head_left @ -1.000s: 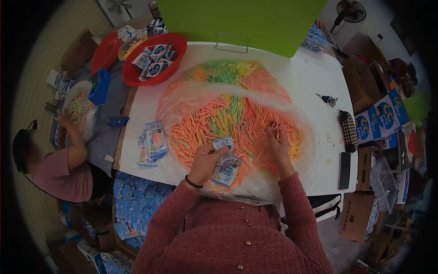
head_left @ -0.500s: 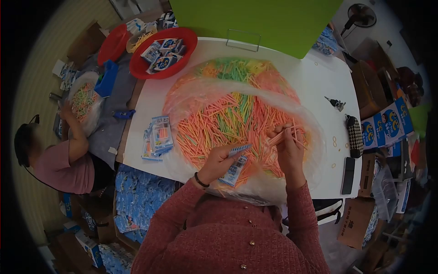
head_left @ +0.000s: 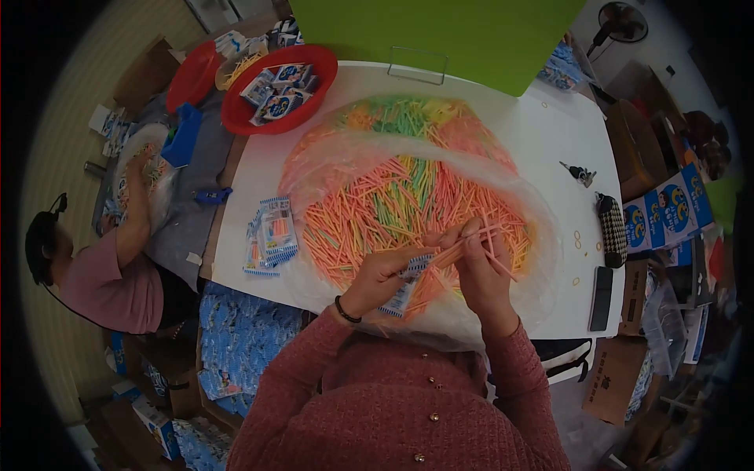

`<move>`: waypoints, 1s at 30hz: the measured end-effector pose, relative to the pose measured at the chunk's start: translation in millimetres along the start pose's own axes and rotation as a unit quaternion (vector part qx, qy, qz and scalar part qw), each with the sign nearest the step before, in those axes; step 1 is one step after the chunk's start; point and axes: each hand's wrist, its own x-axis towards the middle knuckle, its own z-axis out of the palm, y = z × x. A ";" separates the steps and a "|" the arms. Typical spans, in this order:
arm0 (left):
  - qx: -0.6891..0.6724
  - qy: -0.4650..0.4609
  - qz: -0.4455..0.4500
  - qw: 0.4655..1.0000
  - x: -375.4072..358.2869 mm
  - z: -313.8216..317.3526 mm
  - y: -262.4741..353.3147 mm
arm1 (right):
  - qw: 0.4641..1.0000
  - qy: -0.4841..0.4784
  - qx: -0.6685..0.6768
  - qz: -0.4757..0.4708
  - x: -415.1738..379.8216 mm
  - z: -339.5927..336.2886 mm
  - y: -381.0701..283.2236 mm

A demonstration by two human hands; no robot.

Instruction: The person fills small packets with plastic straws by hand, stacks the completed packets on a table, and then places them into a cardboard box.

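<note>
My left hand (head_left: 382,276), with a dark bracelet at the wrist, grips a small blue-and-white printed packet (head_left: 408,288). Close against its upper end, my right hand (head_left: 481,271) pinches several thin pink sticks (head_left: 493,239); some point toward the packet and others stick out to the right. Below both hands lies a large clear plastic bag (head_left: 542,212), opened wide and heaped with pink, yellow and green sticks (head_left: 400,204). Filled packets (head_left: 275,231) lie to the left of the bag, sticks showing through a clear window.
A red bowl (head_left: 330,82) of packets stands at the back left. A green box (head_left: 440,31) with a wire handle borders the far side. Keys (head_left: 581,173), a checkered pouch (head_left: 611,228) and a phone (head_left: 601,298) lie at right. A person (head_left: 110,275) works at the left table.
My right hand has moved left with the sticks, up to the packet in my left hand. The packet has tilted a little. The other person's arm has moved over their bag.
</note>
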 end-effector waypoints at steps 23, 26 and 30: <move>-0.140 0.023 -0.060 0.988 0.1 19.0 6.7 | 0.978 -0.030 -0.205 -0.025 4.2 -9.2 23.6; -0.174 0.035 -0.141 0.974 -0.6 15.6 6.8 | 0.989 -0.040 -0.138 -0.034 7.4 -13.4 23.2; -0.181 0.036 -0.142 0.972 -8.2 14.6 3.9 | 0.982 -0.070 -0.167 -0.053 4.3 -6.3 15.0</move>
